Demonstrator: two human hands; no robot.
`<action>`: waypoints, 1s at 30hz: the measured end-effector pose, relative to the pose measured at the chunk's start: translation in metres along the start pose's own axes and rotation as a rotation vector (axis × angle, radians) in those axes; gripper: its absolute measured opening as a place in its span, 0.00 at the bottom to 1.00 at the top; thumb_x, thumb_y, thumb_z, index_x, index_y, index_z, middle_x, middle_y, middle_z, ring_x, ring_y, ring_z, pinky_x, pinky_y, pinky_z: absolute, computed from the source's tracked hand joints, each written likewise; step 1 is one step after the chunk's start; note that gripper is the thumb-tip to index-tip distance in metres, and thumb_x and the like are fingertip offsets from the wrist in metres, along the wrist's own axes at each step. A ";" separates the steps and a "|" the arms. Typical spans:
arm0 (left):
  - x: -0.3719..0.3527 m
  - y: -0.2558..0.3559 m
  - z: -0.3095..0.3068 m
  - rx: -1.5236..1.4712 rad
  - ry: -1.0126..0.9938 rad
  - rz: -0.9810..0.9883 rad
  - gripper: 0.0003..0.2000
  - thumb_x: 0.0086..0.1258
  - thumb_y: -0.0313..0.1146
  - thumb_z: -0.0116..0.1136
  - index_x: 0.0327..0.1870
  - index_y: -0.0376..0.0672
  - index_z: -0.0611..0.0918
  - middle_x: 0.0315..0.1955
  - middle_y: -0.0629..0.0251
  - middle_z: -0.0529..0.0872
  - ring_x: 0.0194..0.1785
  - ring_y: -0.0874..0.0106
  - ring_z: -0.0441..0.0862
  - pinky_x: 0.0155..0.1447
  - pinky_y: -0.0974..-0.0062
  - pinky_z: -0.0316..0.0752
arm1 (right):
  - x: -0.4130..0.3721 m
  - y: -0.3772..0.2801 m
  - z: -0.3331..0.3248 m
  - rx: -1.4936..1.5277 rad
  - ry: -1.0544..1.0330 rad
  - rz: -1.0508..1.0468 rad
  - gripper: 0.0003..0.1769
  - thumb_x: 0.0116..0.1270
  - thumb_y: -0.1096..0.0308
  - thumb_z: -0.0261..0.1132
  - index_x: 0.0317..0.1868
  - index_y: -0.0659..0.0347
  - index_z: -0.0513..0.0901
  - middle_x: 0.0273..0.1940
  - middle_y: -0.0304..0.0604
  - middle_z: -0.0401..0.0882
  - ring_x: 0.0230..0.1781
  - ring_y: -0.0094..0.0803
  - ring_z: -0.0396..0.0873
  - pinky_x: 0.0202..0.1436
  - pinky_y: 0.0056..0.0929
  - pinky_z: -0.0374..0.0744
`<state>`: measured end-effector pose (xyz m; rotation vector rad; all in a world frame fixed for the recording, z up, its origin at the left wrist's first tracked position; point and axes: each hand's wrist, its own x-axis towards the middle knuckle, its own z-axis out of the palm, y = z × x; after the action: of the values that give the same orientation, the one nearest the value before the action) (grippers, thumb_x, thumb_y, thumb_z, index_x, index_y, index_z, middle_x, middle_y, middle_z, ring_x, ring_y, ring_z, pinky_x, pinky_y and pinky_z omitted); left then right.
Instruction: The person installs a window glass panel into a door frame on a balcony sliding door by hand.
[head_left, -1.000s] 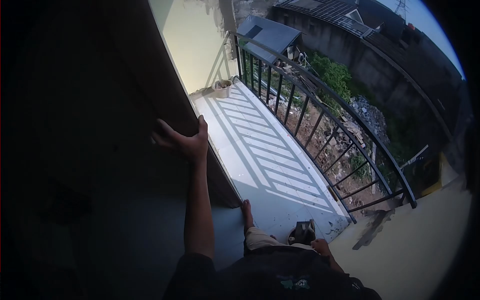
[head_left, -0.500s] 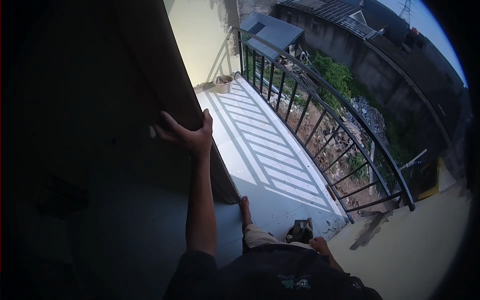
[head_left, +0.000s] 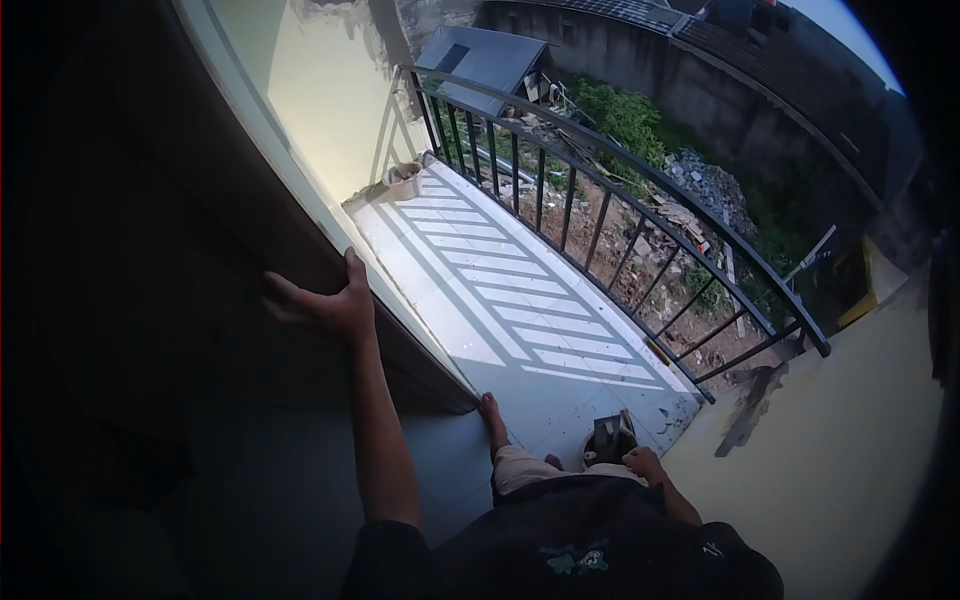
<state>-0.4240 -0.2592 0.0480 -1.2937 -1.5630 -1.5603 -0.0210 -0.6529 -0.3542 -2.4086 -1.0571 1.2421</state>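
My left hand (head_left: 335, 305) grips the edge of a dark door (head_left: 250, 190), thumb on the balcony side and fingers over the shaded inner face. Low in front of my body, my right hand (head_left: 643, 463) is closed at the rim of a small bucket (head_left: 590, 455). Its grip appears to be on the bucket, though the handle itself is hard to see. A flat grey tool, resembling a trowel (head_left: 608, 436), sticks up out of the bucket. My bare foot (head_left: 493, 420) is on the tiles by the door's bottom corner.
A black metal railing (head_left: 600, 215) curves along the balcony's white tiled floor (head_left: 465, 345). A light pot (head_left: 403, 182) stands at the far end by the yellow wall (head_left: 330, 120). Another wall (head_left: 820, 420) rises on the right. Beyond the railing lie rubble (head_left: 705, 185) and plants.
The door edge has swung left with my left hand on it, and more of the frame and wall shows. My right hand and the bucket sit slightly higher in view.
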 end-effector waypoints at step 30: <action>0.001 -0.001 0.000 0.043 -0.021 -0.008 0.52 0.49 0.49 0.72 0.72 0.41 0.52 0.66 0.33 0.50 0.68 0.39 0.52 0.66 0.40 0.54 | -0.001 -0.008 0.014 -0.019 0.063 -0.002 0.17 0.52 0.55 0.64 0.33 0.60 0.87 0.33 0.49 0.84 0.36 0.42 0.82 0.45 0.37 0.79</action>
<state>-0.4250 -0.2589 0.0482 -1.2859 -1.6081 -1.5143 -0.0360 -0.6495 -0.3583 -2.4430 -1.0578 1.1529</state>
